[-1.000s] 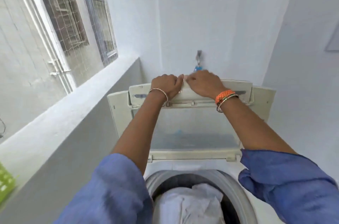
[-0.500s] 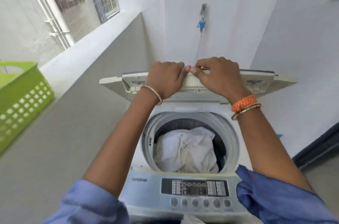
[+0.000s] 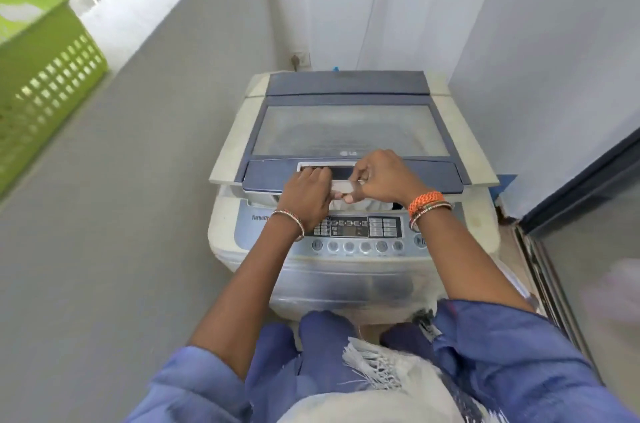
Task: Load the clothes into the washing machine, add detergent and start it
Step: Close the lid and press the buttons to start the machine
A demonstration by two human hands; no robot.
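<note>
- Basket (image 3: pixel 45 76): green, on the ledge at far left, well apart from the washer.
- Washer (image 3: pixel 228 228): top-loader between two walls; panel (image 3: pixel 356 227) along its near edge.
- Left hand (image 3: pixel 306 195): fingers curled over the front edge of the lid (image 3: pixel 349 135), gripping it.
- Clothes (image 3: pixel 367 205): a white sliver shows in the narrow gap under the lid (almost down).
- Right hand (image 3: pixel 384 176): fingers curled on the lid's handle recess, beside the left hand.
</note>
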